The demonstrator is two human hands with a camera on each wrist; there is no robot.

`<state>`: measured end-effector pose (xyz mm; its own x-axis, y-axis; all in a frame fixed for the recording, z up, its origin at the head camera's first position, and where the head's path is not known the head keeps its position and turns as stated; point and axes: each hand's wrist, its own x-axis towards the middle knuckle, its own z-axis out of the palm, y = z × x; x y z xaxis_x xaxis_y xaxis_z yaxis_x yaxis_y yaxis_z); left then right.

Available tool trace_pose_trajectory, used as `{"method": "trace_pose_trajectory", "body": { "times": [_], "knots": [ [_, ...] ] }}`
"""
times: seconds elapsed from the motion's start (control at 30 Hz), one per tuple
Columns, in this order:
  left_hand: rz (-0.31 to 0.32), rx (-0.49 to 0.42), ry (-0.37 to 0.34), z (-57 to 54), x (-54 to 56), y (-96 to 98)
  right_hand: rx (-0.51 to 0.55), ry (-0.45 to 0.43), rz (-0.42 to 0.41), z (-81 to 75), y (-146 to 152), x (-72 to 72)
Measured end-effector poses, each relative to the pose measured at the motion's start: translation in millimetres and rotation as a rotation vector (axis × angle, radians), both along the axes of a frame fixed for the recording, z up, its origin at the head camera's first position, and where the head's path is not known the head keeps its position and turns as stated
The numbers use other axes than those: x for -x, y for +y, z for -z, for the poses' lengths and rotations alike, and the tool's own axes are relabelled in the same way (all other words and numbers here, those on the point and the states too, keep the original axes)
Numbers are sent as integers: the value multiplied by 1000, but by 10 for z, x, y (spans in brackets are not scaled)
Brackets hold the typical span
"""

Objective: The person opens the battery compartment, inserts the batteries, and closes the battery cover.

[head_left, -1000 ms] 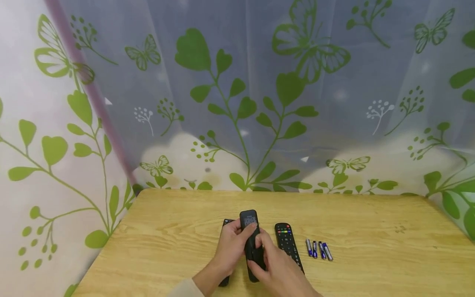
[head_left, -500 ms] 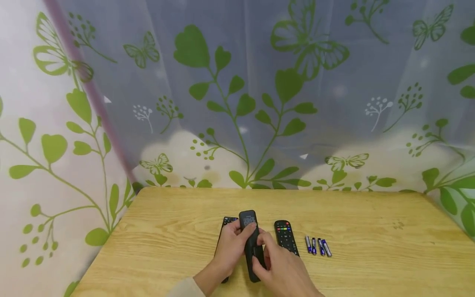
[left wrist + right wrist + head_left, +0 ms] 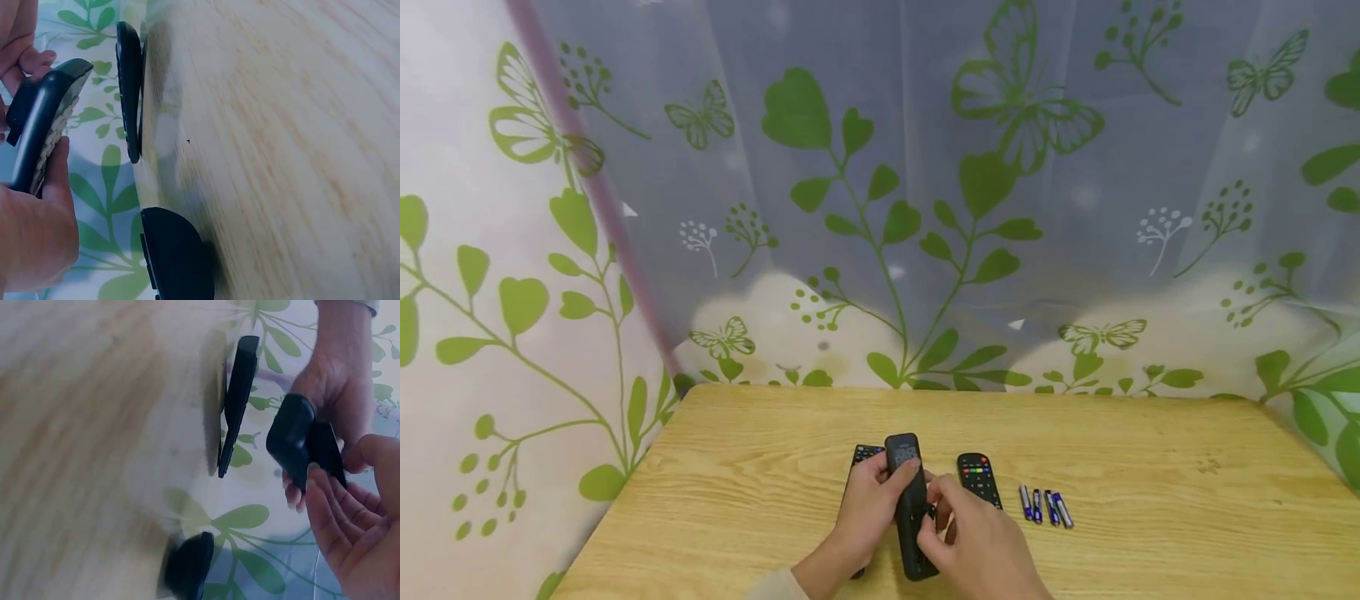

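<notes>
Head view: hands now hold cover lifted from upturned remote

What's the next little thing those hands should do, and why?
Probably the right hand should ease the black cover clear of the held remote: it pinches the cover, which sits angled off the remote's back, while the left hand grips the remote.
</notes>
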<state>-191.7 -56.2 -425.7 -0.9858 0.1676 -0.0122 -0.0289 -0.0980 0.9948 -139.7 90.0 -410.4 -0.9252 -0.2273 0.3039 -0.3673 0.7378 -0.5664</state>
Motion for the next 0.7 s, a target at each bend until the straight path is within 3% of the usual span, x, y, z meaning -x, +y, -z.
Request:
{"method": "trace_pose_trajectory", "body": {
  "times": [0.4,0.53,0.7],
  "knots": [
    [9,-43,-26,13,5,19,193,-176,-81,60,123,106],
    [33,-92,-44,36,2,7,221,-211,-17,12,205,105],
    [41,-123,-51,69,11,-23,130,-144,158,-48,499,150]
  ]
}}
